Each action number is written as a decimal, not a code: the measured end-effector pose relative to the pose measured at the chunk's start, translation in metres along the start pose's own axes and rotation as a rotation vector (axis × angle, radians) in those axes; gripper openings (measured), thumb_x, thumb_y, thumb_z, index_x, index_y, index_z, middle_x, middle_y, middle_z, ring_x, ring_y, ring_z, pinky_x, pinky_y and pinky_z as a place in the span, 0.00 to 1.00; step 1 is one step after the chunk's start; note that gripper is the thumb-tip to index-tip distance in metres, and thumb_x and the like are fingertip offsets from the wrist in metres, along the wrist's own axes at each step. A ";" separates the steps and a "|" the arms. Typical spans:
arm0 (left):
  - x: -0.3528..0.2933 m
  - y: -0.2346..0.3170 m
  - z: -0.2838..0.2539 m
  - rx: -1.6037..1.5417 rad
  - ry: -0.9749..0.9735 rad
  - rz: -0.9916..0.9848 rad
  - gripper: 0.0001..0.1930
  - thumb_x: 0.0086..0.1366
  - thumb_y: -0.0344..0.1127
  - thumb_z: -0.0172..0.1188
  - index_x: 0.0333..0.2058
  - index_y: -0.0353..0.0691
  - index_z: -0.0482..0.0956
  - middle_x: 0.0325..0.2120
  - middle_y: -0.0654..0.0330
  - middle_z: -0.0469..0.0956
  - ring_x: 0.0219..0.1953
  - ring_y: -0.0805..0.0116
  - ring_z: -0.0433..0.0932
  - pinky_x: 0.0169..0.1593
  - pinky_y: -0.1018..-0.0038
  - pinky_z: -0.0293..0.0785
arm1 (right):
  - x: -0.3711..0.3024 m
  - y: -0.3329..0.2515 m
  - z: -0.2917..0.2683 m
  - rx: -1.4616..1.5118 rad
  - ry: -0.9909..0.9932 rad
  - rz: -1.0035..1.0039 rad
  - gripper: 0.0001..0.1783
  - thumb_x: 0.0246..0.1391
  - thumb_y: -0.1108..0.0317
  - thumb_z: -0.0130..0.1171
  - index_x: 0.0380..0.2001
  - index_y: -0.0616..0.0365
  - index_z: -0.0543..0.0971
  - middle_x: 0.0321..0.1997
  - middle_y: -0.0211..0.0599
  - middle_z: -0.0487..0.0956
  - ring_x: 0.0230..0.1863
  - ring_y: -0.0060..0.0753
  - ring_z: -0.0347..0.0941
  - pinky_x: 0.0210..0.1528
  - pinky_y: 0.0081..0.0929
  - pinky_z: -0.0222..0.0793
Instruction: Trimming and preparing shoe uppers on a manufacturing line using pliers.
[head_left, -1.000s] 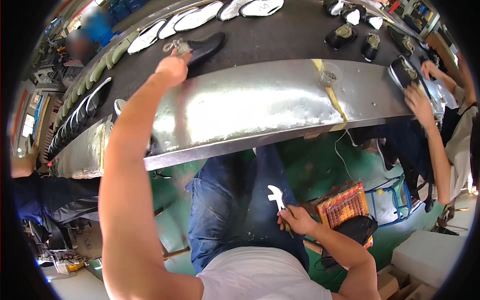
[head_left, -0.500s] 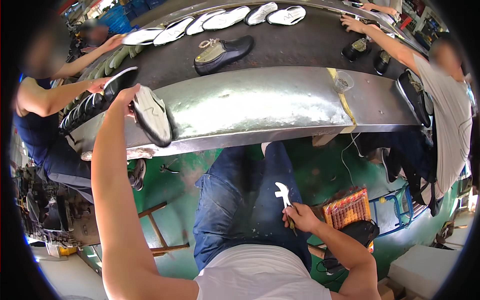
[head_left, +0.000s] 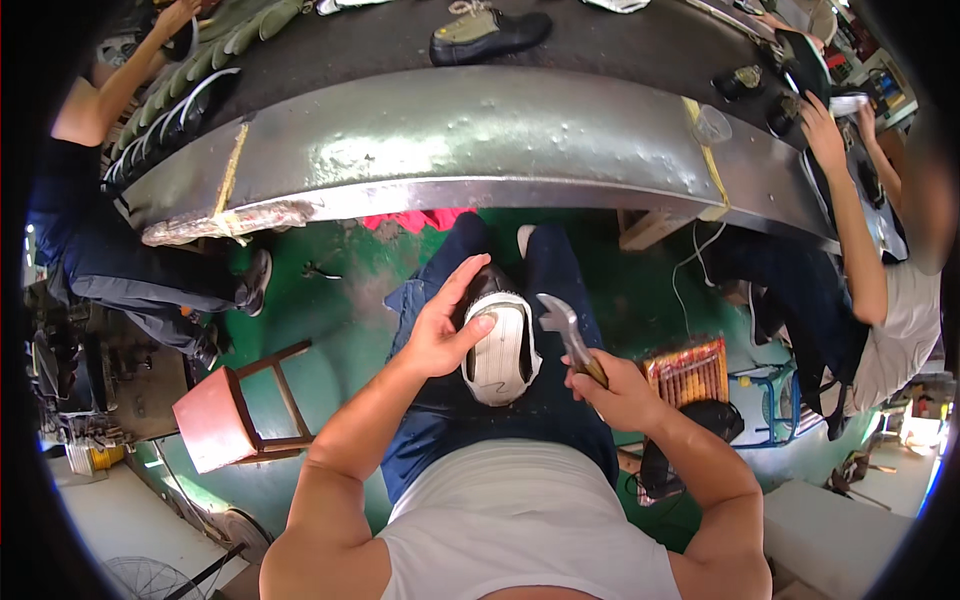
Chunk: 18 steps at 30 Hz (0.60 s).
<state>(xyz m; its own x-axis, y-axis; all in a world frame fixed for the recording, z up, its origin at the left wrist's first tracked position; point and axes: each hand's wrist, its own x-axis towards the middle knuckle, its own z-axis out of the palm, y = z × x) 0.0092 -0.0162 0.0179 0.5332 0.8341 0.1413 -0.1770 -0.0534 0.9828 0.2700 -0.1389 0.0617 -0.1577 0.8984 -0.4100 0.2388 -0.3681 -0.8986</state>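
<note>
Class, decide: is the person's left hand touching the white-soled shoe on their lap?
Touching. The head view shows the left hand with its thumb pressed on the sole of the white-soled shoe.

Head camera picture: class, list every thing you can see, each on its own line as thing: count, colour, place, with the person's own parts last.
shoe: one, black with white sole, sole up on the lap
hammer: one, metal head, beside the shoe
shoe on belt: one, black, top centre
conveyor rim: one, grey metal, across the top
stool: one, red-brown, on green floor at left
co-workers: two, at far left and far right
left hand: fingers on the shoe
right hand: fingers around the hammer handle
</note>
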 end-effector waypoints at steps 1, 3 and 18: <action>-0.001 -0.010 -0.004 0.134 -0.035 0.058 0.33 0.66 0.32 0.59 0.67 0.34 0.58 0.68 0.50 0.55 0.71 0.59 0.52 0.70 0.66 0.49 | -0.002 -0.006 0.003 -0.105 -0.050 -0.037 0.17 0.61 0.65 0.57 0.50 0.62 0.74 0.31 0.34 0.78 0.32 0.26 0.76 0.37 0.26 0.72; 0.003 -0.003 -0.005 0.212 -0.073 0.080 0.33 0.67 0.33 0.58 0.67 0.34 0.57 0.68 0.50 0.55 0.71 0.58 0.52 0.69 0.66 0.50 | -0.004 -0.012 0.010 -0.156 -0.117 -0.148 0.17 0.63 0.65 0.56 0.51 0.62 0.73 0.30 0.35 0.78 0.31 0.27 0.74 0.36 0.29 0.71; -0.002 -0.024 0.003 0.362 0.122 0.100 0.21 0.67 0.30 0.57 0.59 0.36 0.70 0.62 0.49 0.67 0.64 0.60 0.65 0.66 0.67 0.58 | 0.047 0.003 0.019 -0.385 -0.036 -0.242 0.14 0.63 0.63 0.54 0.41 0.65 0.75 0.29 0.48 0.80 0.29 0.48 0.79 0.35 0.38 0.73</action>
<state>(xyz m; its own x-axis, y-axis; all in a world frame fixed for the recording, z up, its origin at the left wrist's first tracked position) 0.0147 -0.0177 -0.0053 0.4224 0.8728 0.2445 0.0915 -0.3095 0.9465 0.2451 -0.1021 0.0365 -0.2846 0.9361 -0.2066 0.5290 -0.0264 -0.8482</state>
